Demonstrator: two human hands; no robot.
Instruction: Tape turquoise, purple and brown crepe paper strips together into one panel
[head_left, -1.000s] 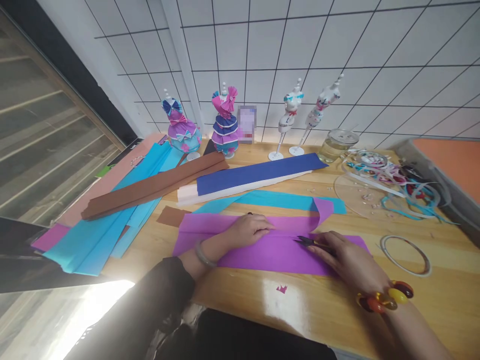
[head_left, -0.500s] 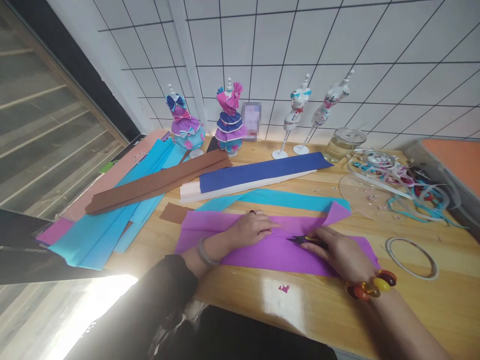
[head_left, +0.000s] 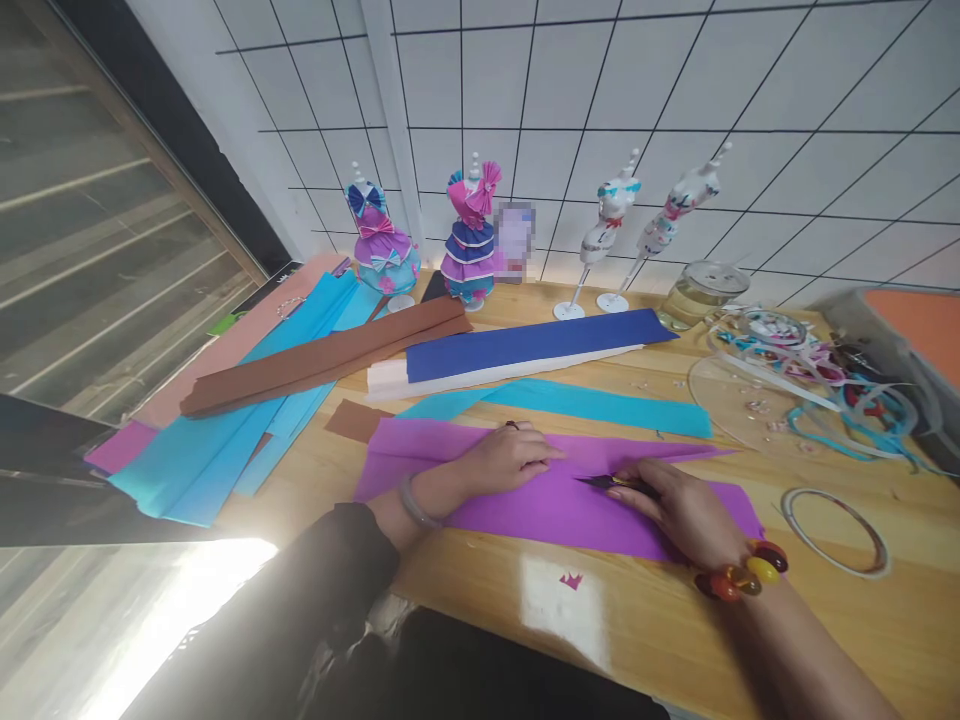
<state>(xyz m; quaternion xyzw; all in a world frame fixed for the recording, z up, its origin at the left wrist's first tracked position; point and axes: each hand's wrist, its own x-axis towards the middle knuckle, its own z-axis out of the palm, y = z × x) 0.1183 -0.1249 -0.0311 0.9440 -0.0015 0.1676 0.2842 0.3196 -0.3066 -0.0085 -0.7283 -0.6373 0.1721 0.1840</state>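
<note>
A purple crepe paper sheet (head_left: 540, 505) lies flat on the wooden table (head_left: 660, 610) in front of me. My left hand (head_left: 506, 458) rests palm down on the sheet, fingers stretched out, pressing it flat. My right hand (head_left: 679, 510) is closed around small dark scissors (head_left: 604, 483), whose blades point left into a cut in the purple paper. Above the cut a narrow purple strip (head_left: 645, 453) runs to the right. A jade bangle is on my left wrist and a chunky bead bracelet on my right.
A cyan paper strip (head_left: 570, 400), a navy and white roll (head_left: 517, 350) and a brown roll (head_left: 322, 358) lie behind the purple sheet. Four small mannequins (head_left: 469, 235) stand by the tiled wall. A glass jar (head_left: 701, 292), tangled ribbons (head_left: 817, 380) and a tape ring (head_left: 836, 520) are at right.
The scissors have moved left along the purple sheet. The lifted flap of the cut strip at the right has dropped flat. My left hand stays pressed on the paper.
</note>
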